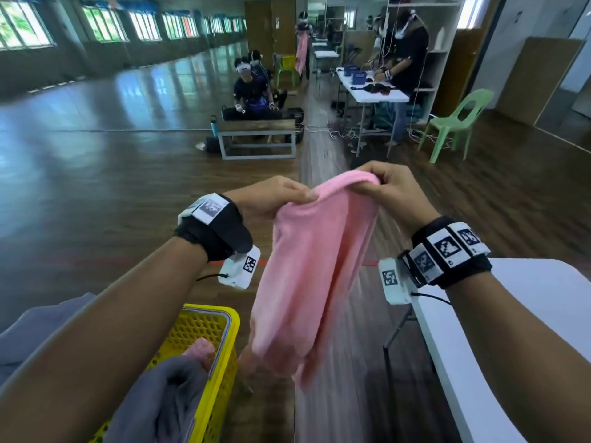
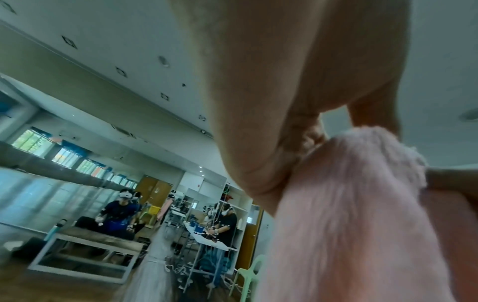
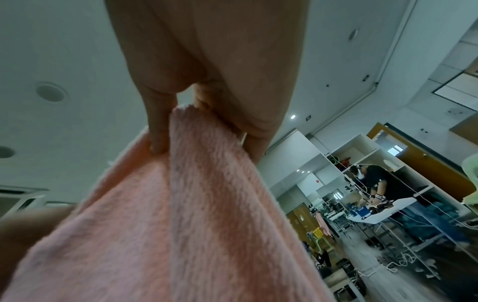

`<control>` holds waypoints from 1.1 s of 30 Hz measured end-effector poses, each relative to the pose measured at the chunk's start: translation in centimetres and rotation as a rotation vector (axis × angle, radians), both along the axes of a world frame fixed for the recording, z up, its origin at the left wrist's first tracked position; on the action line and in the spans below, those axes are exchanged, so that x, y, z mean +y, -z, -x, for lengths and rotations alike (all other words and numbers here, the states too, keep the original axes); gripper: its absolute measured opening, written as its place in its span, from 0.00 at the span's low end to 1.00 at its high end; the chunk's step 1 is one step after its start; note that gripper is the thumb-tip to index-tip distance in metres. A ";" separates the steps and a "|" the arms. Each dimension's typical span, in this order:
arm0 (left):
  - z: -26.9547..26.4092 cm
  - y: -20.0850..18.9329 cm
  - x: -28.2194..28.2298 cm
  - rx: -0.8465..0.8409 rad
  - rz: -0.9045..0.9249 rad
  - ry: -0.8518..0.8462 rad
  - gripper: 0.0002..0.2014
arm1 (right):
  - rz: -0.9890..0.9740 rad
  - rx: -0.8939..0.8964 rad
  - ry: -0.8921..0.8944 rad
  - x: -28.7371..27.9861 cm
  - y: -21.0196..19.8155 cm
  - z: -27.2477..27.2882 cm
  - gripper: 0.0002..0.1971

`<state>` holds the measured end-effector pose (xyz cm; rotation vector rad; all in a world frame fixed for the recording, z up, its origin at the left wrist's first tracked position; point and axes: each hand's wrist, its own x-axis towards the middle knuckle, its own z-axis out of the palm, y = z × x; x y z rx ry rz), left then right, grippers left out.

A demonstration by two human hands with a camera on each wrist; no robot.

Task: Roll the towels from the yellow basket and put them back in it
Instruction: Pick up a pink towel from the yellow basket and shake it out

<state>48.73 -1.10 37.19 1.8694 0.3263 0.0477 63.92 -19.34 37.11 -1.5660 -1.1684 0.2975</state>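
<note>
A pink towel (image 1: 313,266) hangs in the air in front of me, held by its top edge. My left hand (image 1: 275,199) pinches the left end of that edge and my right hand (image 1: 383,187) pinches the right end, a short way apart. The cloth droops down in loose folds. Both wrist views show the pink towel (image 2: 349,214) (image 3: 181,214) pinched between thumb and fingers. The yellow basket (image 1: 204,334) stands below at the lower left, with another pink towel (image 1: 200,348) and a grey towel (image 1: 160,401) in it.
A white folding table (image 1: 527,330) stands at my right. Ahead on the wooden floor are a low bench (image 1: 256,135), another white table (image 1: 367,87) with people working at it, and a green chair (image 1: 460,123). A grey cloth (image 1: 35,330) lies at my left.
</note>
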 end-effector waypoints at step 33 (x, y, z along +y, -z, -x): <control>-0.6 -6.6 -1.5 -0.260 -0.129 -0.035 0.10 | -0.132 0.467 -0.296 2.5 -1.4 2.3 0.05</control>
